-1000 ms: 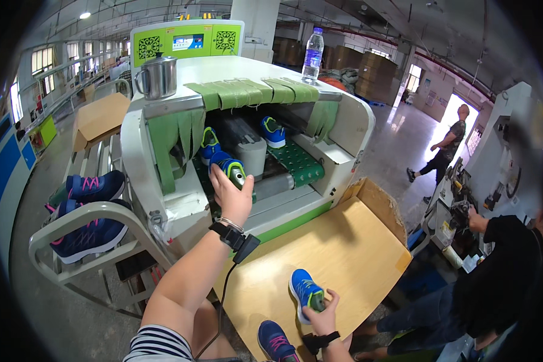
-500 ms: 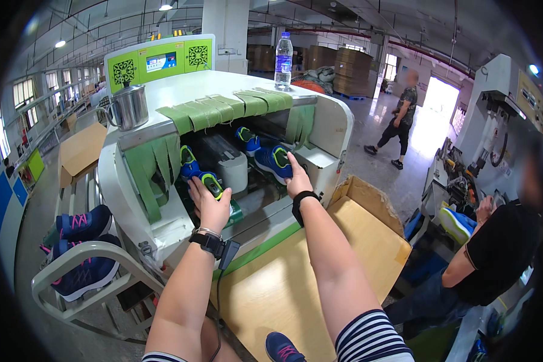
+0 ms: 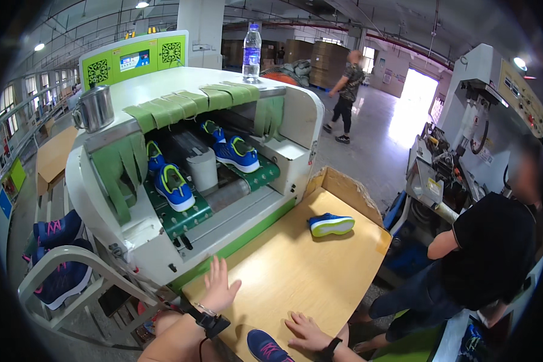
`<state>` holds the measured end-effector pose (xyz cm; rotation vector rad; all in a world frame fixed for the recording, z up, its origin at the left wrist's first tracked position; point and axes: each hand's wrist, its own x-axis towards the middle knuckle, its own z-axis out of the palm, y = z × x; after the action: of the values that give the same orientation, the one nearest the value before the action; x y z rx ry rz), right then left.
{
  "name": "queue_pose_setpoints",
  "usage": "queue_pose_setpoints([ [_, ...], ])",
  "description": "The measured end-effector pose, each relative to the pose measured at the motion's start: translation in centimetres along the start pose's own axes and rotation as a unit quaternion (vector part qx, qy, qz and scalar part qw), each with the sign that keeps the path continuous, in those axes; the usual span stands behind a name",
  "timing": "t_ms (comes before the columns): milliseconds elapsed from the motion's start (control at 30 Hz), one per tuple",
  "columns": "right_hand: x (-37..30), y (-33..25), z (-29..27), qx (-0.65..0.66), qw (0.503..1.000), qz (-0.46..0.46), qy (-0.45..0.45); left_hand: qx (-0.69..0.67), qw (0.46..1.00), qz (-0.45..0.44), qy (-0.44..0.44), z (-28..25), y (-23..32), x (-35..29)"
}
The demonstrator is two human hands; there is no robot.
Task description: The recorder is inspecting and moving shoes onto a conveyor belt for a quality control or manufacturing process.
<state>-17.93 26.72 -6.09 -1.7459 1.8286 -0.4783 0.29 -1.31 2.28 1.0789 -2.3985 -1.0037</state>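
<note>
Over the near left edge of the wooden table, my left hand (image 3: 220,286) is raised with its fingers spread, holding nothing. My right hand (image 3: 308,332) is low at the table's near edge, fingers apart, just right of a navy shoe with pink laces (image 3: 265,347); no grip on it shows. Ahead, a blue shoe with lime trim (image 3: 175,188) sits on the left green conveyor belt (image 3: 187,223), and a matching blue shoe (image 3: 238,154) sits on the right belt. Behind them, more such shoes are partly inside the machine. Another blue shoe (image 3: 332,224) lies on its side on the table.
Green strip curtains (image 3: 193,105) hang over the white machine's opening. On top stand a water bottle (image 3: 251,54) and a metal mug (image 3: 95,108). Navy shoes (image 3: 60,265) fill a rack at left. A co-worker (image 3: 489,253) stands at right; another person (image 3: 347,90) walks behind.
Both my hands have left the blue shoes on the belts and come back toward me. The shoe the co-worker held now appears to lie on the table. My view has shifted right.
</note>
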Motion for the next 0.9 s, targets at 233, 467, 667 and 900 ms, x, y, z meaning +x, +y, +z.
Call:
queue_pose_setpoints([
  [233, -0.3, -2.5, -1.9, -0.086, 0.992, 0.089, -0.025, 0.223, 0.949, -0.101, -0.199, 8.5, -3.3, -2.1],
  [467, 10.4, 2.9, -11.4, -0.070, 0.981, 0.078, 0.164, 0.235, 0.947, -0.085, -0.203, 8.8, -4.0, -2.0],
  [667, 20.1, 9.4, -20.4, -0.112, 0.898, 0.248, 0.346, 0.225, 0.950, -0.078, -0.202, 9.1, -4.0, -2.4],
  [900, 18.5, 9.9, -14.0, -0.178, 0.876, 0.334, 0.297, 0.233, 0.950, -0.090, -0.186, 8.6, -5.0, -2.6],
])
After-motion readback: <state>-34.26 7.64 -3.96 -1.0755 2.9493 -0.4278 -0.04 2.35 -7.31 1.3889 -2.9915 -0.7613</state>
